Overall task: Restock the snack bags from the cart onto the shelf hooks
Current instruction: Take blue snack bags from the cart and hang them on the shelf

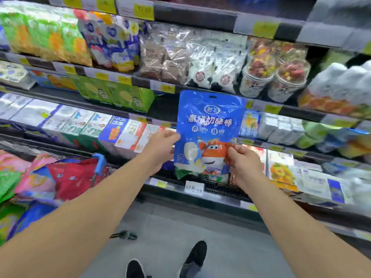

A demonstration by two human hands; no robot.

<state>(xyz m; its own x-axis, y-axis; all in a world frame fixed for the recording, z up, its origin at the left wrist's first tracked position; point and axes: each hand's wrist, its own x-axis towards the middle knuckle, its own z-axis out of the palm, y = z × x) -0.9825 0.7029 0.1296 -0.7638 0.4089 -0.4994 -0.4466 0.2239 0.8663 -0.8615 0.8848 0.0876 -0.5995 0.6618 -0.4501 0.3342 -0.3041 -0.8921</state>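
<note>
I hold a blue snack bag (208, 125) upright in front of the shelves; it shows a red-and-white cartoon plane and has a hang hole at its top. My left hand (161, 145) grips its left edge, fingers behind the bag. My right hand (241, 159) pinches its lower right edge. The cart (100, 159) stands at the left, filled with several red, pink, green and blue snack bags (70, 177). The bag's top reaches a shelf edge (200, 89); no hook shows there.
Refrigerated shelves run across the view with boxes (120, 133), bagged snacks (180, 57) and cups (261, 77), with yellow price tags along the edges. A dark vent grille (220, 189) lies below the bag. My feet stand on grey floor (170, 237).
</note>
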